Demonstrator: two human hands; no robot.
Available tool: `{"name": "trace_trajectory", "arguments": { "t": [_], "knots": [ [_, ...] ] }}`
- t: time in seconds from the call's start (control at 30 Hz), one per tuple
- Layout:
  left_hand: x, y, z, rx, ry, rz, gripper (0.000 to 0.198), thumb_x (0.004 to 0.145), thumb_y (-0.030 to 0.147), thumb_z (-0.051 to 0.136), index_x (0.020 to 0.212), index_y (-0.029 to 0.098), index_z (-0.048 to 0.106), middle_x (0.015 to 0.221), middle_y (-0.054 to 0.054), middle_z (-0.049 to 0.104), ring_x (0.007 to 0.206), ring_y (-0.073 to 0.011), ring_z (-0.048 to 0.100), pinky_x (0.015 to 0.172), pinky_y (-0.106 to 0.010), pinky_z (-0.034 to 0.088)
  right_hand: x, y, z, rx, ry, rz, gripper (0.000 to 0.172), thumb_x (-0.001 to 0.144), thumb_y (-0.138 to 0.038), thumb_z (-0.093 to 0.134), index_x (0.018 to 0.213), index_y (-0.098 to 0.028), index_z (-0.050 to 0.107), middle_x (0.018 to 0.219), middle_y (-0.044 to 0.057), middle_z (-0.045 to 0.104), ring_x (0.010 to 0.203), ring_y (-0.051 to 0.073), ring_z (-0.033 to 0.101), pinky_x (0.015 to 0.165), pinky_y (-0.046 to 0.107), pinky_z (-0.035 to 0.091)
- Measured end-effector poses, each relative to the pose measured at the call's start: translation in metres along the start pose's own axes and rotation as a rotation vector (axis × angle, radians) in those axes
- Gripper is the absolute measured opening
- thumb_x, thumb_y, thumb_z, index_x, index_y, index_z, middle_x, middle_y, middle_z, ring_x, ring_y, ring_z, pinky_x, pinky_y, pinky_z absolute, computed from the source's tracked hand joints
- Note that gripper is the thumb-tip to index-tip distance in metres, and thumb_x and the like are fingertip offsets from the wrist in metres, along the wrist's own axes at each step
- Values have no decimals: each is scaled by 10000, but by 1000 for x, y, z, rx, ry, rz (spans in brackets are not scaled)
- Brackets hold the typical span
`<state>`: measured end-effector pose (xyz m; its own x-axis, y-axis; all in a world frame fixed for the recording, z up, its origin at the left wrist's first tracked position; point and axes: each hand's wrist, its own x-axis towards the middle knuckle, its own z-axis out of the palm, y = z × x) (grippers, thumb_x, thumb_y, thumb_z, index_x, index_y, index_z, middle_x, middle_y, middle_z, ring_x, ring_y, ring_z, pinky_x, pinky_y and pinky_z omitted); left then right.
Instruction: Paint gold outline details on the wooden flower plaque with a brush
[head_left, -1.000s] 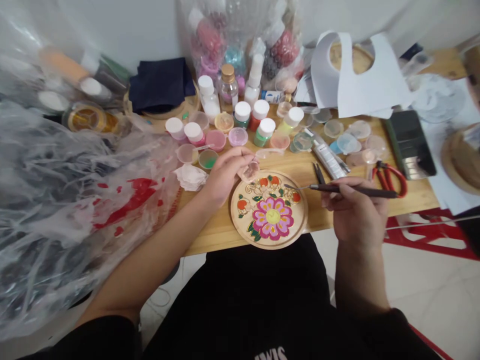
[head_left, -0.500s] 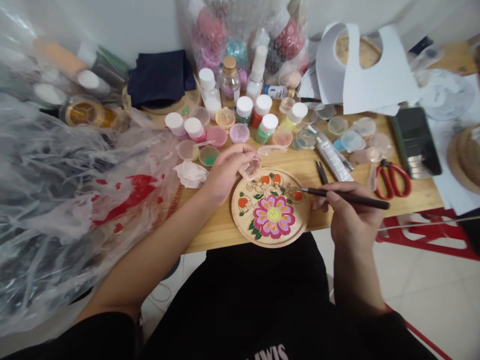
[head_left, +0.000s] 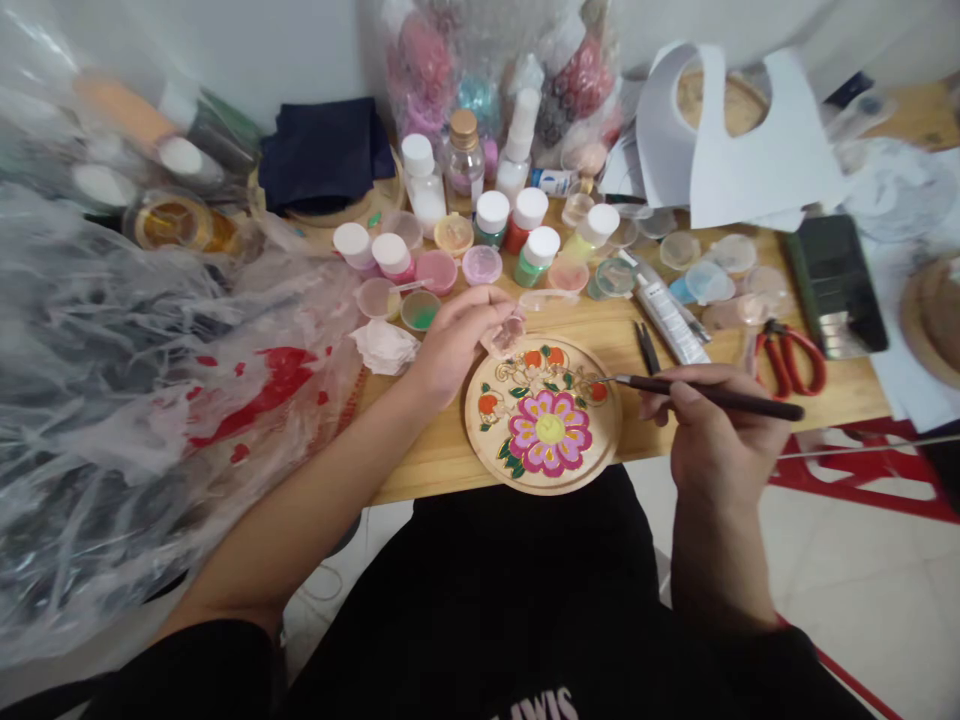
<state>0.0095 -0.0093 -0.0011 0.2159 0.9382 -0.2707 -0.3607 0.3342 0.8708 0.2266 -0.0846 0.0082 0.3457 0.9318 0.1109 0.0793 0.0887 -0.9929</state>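
A round wooden plate point(head_left: 487, 455) lies at the table's front edge, decorated with a pink and purple flower, green leaves and small orange fruits outlined in gold. My left hand point(head_left: 459, 345) is closed on a small clear cup point(head_left: 504, 338), held tilted over the plate's upper left rim. Between the fingers of my right hand point(head_left: 716, 430) is a thin tool with a dark handle point(head_left: 724, 398). Its slim metal tip is over the upper right of the design, by an orange fruit; whether it touches the surface I cannot tell.
Behind the plate stand several white-capped paint jars point(head_left: 491, 218) and small cups of colour point(head_left: 421, 310). A crumpled tissue point(head_left: 385, 346) lies left of my hand. To the right are tweezers point(head_left: 645, 347), a metal tube point(head_left: 670, 318), red-handled pliers point(head_left: 787, 362) and a phone point(head_left: 838, 285). Plastic sheeting covers the left side.
My right hand has shifted slightly to the right, and the tool's tip has drawn a little to the right with it. My left hand and the cup look nearly still.
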Motion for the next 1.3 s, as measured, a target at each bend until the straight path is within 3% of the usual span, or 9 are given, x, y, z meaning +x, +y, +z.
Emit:
{"name": "trace_trajectory", "arguments": {
  "t": [0.43,1.0,1.3],
  "knots": [
    [0,0,0,17,-11,7,97,755,249,604,711,167,577,684,20,645,637,-71,591,640,-219,457,0,-6,4,18,113,-40,53,748,-164,725,705,-156,694,541,-15,641,463,104,597,428,220,393],
    [1,0,0,46,-5,14,93,774,244,584,715,173,567,685,20,641,650,-85,604,652,-234,461,-1,-1,7,-41,60,16,114,778,-263,737,731,-172,685,511,-34,614,447,107,584,425,215,401],
    [-1,0,0,50,-5,11,99,777,250,588,725,168,567,686,20,634,650,-78,596,651,-227,450,8,8,8,75,79,201,129,700,-265,739,684,-171,653,502,-30,631,364,87,537,359,194,355]
  ]
}}
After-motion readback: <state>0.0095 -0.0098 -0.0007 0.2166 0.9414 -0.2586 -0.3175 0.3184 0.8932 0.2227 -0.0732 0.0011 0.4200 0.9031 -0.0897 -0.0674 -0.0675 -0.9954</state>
